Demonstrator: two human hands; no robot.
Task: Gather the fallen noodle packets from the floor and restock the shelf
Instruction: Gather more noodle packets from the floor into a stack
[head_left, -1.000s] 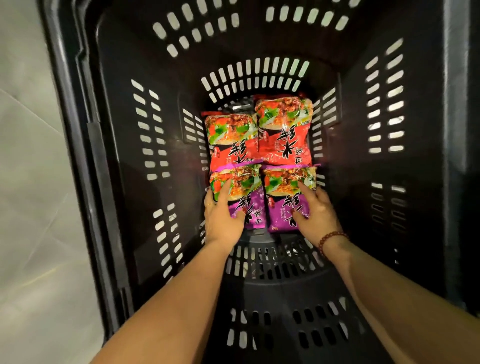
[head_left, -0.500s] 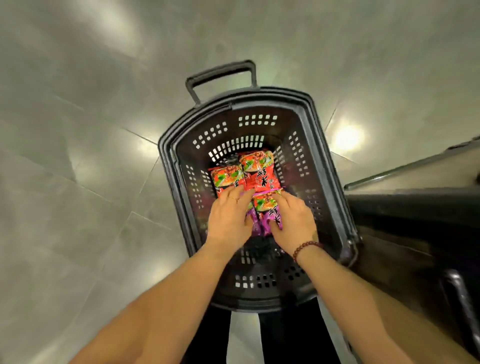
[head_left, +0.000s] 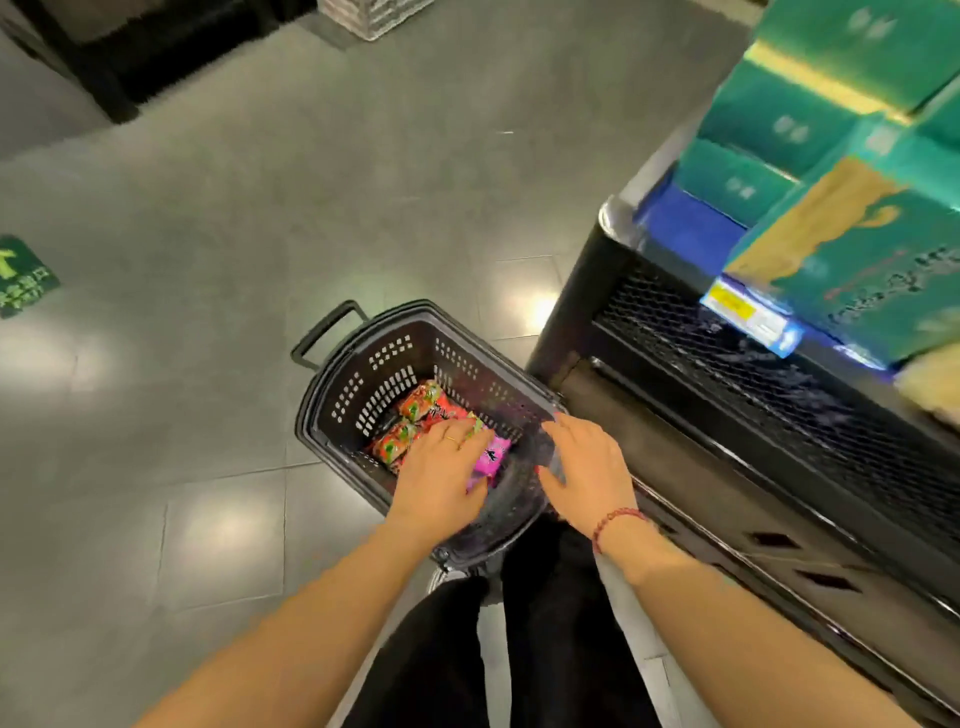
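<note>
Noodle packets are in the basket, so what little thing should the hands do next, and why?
Probably the left hand should close on the purple packet under it and lift it toward the shelf. The packets lie in the basket, none show on the floor, the shelf stands just right of the basket, and the right hand hovers empty over the rim.

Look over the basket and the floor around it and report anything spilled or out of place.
Nothing stands out. The noodle packets lie inside the basket, under the left hand; the right hand hovers open above the rim. No packet shows on the visible floor.
</note>
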